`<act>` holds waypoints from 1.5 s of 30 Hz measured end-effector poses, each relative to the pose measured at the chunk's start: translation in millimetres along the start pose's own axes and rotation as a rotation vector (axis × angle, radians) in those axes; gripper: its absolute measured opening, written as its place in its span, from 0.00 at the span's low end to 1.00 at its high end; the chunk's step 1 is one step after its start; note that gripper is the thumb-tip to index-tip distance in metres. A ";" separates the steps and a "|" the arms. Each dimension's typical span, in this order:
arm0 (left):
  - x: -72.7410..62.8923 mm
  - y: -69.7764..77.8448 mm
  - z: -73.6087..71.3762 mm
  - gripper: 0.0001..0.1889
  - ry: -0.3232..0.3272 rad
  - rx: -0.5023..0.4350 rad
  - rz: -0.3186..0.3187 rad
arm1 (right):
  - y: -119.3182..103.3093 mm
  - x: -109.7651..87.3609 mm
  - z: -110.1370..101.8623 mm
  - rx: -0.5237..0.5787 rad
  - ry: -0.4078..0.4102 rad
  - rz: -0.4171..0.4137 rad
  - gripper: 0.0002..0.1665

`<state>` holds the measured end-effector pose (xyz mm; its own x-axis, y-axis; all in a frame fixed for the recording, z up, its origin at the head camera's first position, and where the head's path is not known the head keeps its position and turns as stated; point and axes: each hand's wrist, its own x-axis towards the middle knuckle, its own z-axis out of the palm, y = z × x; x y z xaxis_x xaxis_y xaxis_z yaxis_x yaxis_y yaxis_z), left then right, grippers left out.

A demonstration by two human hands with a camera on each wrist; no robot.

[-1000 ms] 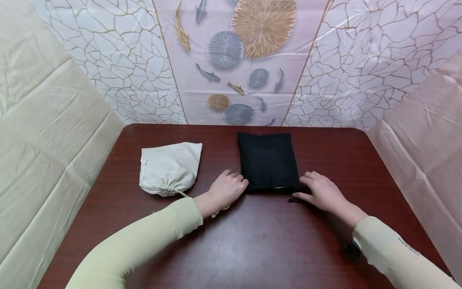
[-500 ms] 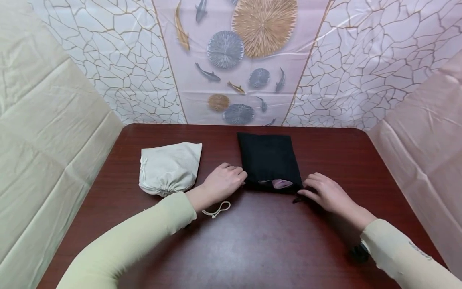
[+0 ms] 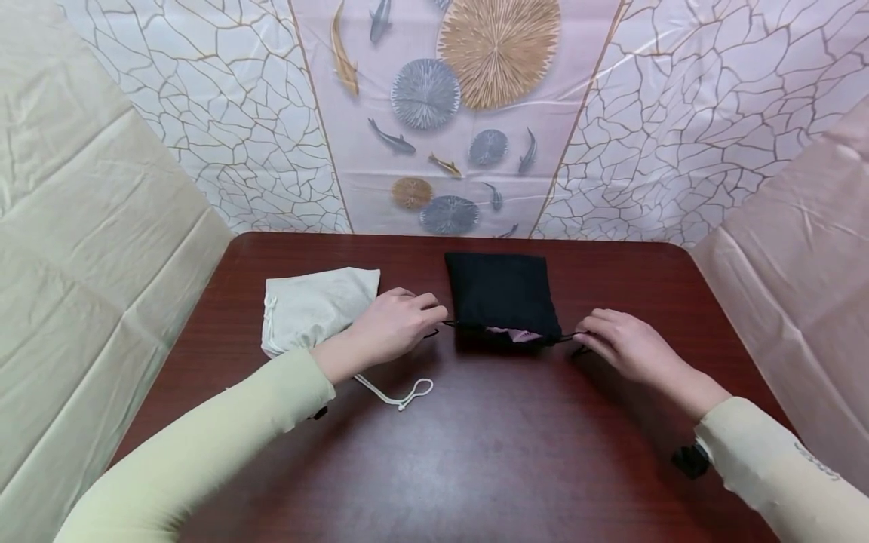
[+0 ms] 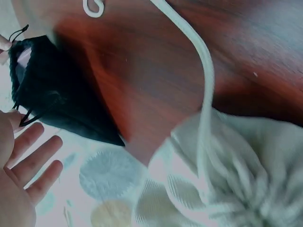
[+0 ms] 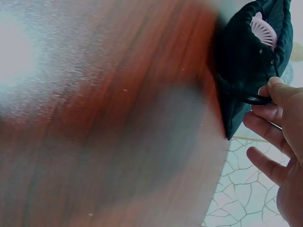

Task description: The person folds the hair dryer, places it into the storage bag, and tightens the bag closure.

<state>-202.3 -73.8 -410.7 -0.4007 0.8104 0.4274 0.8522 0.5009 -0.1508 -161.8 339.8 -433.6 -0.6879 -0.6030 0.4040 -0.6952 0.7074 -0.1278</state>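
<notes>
A black drawstring bag (image 3: 502, 290) lies near the back middle of the table, its gathered mouth facing the person. Inside the mouth shows a pink slotted object (image 5: 263, 32), mostly hidden by the cloth. My left hand (image 3: 397, 324) pinches the black drawstring on the bag's left side between thumb and forefinger, the other fingers spread. On the opposite side my right hand (image 3: 627, 343) pinches the other drawstring (image 5: 253, 99) between thumb and forefinger. Both cords run taut from the bag's mouth.
A cream drawstring bag (image 3: 312, 302), its neck gathered, lies at the left, partly behind the left forearm. Its white cord (image 3: 387, 396) trails onto the dark red table (image 3: 475, 452). Patterned cloth walls (image 3: 258, 113) stand behind and at both sides.
Both hands have moved apart from the bag's mouth corners, drawing the cords out sideways. The mouth has lifted and gathered, and the pink object inside has come into view.
</notes>
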 end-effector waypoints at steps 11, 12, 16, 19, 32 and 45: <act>-24.4 -16.7 -40.3 0.08 0.004 -0.140 -0.027 | -6.4 9.3 -19.0 -0.026 0.026 -0.056 0.11; -27.1 -18.0 -44.0 0.08 -0.010 -0.152 -0.035 | -6.4 9.1 -21.1 -0.029 0.034 -0.058 0.12; -40.8 -23.9 -56.4 0.07 -0.072 -0.193 -0.082 | -5.6 6.0 -27.1 -0.042 0.047 -0.068 0.12; -51.6 -27.6 -63.9 0.08 -0.094 -0.212 -0.101 | -3.7 1.2 -29.8 -0.043 0.048 -0.075 0.13; -92.5 -38.7 -83.8 0.12 -0.106 -0.255 -0.103 | 23.4 -25.3 -30.4 -0.090 0.034 -0.028 0.14; -91.7 -31.2 -65.5 0.11 -0.137 -0.230 -0.176 | 16.4 -21.6 -16.4 -0.072 -0.026 0.055 0.11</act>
<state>-170.1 -183.7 -386.8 -0.5769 0.7585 0.3030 0.8133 0.5678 0.1270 -154.9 370.5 -429.6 -0.7307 -0.5712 0.3739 -0.6398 0.7640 -0.0831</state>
